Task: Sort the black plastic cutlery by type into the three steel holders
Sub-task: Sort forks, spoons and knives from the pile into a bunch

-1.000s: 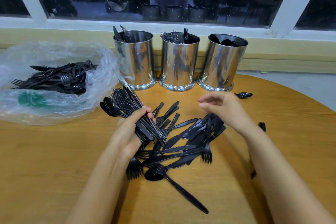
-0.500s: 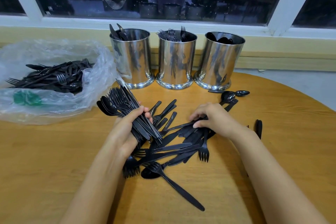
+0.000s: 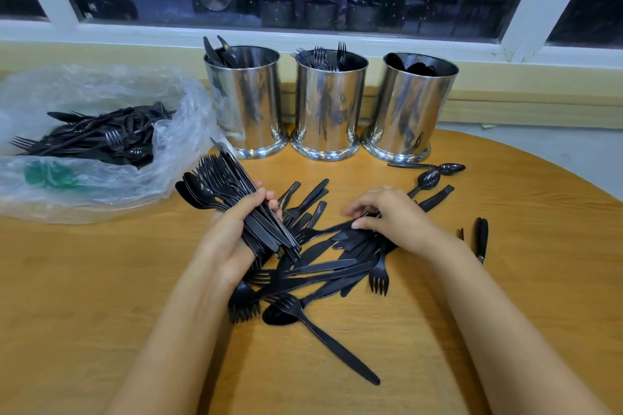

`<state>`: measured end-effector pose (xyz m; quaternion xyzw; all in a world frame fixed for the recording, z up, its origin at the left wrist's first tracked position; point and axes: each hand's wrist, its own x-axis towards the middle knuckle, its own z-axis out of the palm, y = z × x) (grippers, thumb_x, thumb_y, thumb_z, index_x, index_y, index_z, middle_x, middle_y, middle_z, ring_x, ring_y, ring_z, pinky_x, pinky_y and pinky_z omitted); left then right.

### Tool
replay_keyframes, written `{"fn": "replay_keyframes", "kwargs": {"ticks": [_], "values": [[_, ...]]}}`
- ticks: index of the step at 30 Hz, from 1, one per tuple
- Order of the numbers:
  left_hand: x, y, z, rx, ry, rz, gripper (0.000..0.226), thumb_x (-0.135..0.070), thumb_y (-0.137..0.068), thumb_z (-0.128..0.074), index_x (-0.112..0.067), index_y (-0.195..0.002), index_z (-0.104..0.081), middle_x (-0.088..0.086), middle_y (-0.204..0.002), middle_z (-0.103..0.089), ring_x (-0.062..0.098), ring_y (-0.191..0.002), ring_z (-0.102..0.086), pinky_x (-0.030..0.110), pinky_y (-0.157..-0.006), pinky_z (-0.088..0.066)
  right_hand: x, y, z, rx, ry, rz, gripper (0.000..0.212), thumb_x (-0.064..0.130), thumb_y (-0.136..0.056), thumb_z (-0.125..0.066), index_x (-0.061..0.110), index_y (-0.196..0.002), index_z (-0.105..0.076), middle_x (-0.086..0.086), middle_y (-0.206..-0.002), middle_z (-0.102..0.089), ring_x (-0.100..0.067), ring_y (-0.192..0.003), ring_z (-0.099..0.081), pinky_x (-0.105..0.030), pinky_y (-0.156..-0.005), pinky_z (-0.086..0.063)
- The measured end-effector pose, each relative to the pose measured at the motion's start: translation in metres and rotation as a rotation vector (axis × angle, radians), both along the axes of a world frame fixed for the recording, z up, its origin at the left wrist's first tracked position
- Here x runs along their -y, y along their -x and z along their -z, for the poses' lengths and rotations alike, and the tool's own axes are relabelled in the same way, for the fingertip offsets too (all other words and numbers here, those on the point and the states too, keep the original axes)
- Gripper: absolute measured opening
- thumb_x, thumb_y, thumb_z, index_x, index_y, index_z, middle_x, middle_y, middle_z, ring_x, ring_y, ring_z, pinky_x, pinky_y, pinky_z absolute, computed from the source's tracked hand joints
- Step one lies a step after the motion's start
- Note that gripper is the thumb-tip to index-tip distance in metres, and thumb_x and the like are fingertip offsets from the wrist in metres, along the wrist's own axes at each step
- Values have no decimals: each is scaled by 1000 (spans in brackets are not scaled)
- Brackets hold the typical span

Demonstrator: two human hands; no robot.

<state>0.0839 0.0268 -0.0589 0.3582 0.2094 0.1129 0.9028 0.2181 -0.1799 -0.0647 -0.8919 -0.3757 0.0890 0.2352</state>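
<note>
Three holders; left hand grips one bundle, right hand pinches cutlery.

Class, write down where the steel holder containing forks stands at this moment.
In the head view, the fork holder stands at the far edge of the table, between the knife holder on its left and the spoon holder on its right.
</note>
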Motion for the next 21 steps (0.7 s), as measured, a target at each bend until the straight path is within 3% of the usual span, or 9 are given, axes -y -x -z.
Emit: {"fn": "replay_keyframes", "kwargs": {"ticks": [4, 7, 9, 11, 13, 17, 21], "values": [[0, 0, 0, -3, 19, -11, 14, -8, -88, -62, -13, -101, -63, 0, -76, -67, 10, -65, -65, 31, -81, -55, -2, 1, -1, -3, 23, 51, 14, 26, -86, -71, 37, -83, -62, 15, -91, -60, -10, -95, -48, -32, -81, -45], [2, -1, 0, -6, 23, -18, 16, -8, -85, -64, -12, -100, -64, 1, -77, -68, 11, -65, -65, 32, -79, -55, -1, 3, -7, 136, 28, 196, 6, 32, -88, -67, 36, -87, -62, 16, -88, -60, -5, -83, -52, -23, -62, -40], [3, -1, 0, -11, 21, -24, 18, -11, -80, -66, -11, -98, -64, 2, -77, -69, 11, -66, -66, 33, -78, -55, -4, 8, -13, 182, -146, 313, 3, 37, -89, -66, 34, -88, -63, 15, -78, -59, -2, -68, -50, -24, -57, -41], [5, -1, 1, -27, -6, -18, 10, -13, -84, -66, -9, -93, -65, 3, -76, -69, 12, -66, -67, 33, -76, -56, -14, 17, -21, 57, -450, 351, 7, 35, -89, -65, 34, -83, -64, 10, -73, -59, -5, -59, -51, -28, -60, -47], [8, -2, 2, -45, -22, -25, 11, -17, -91, -63, -7, -87, -65, 4, -74, -69, 12, -64, -67, 35, -78, -54, -28, 33, -30, -142, -616, 314, 7, 28, -91, -65, 32, -86, -66, 7, -73, -59, -7, -49, -52, -26, -60, -49], [11, -3, 3, -27, -66, -47, 19, -27, -86, -64, -8, -89, -66, 4, -78, -70, 13, -69, -68, 39, -82, -52, -53, 65, -35, -455, -709, 196, 11, 8, -92, -63, 11, -100, -69, 5, -64, -62, -6, -48, -57, -17, -52, -48], [13, -2, 2, -11, -132, -5, 31, -36, -80, -62, -6, -89, -65, 6, -80, -71, 20, -76, -71, 38, -73, -56, -64, 79, -25, -414, -718, 194, 5, 8, -89, -67, 12, -91, -70, 3, -65, -65, -9, -53, -62, -16, -53, -50]]}}
